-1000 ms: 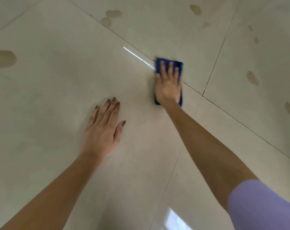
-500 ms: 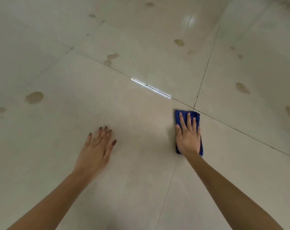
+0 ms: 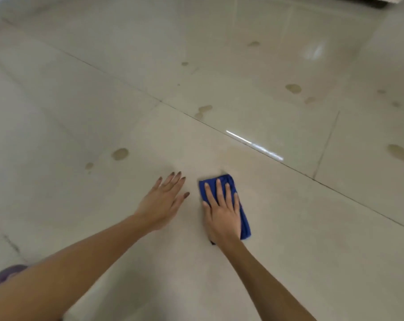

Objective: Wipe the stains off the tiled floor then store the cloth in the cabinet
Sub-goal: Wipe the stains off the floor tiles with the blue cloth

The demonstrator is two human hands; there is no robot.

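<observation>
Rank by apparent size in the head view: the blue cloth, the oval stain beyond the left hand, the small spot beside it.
1. blue cloth, largest, even half covered by the right hand.
2. oval stain.
3. small spot, smallest.
The stains lie side by side, so nearness hardly matters.

Floor (image 3: 289, 239) lies open ahead; left hand (image 3: 164, 202) flanks cloth (image 3: 243, 223).

The left hand (image 3: 164, 202) lies palm down on the glossy beige tiled floor (image 3: 312, 251), fingers straight and close together, thumb out to the right, its bare left forearm (image 3: 80, 258) running in from the lower left corner. Just beside it, the right hand (image 3: 223, 214) presses flat on a folded blue cloth (image 3: 244, 222), fingers straight and slightly spread. The bare right forearm (image 3: 261, 274) comes up from the bottom edge.
</observation>
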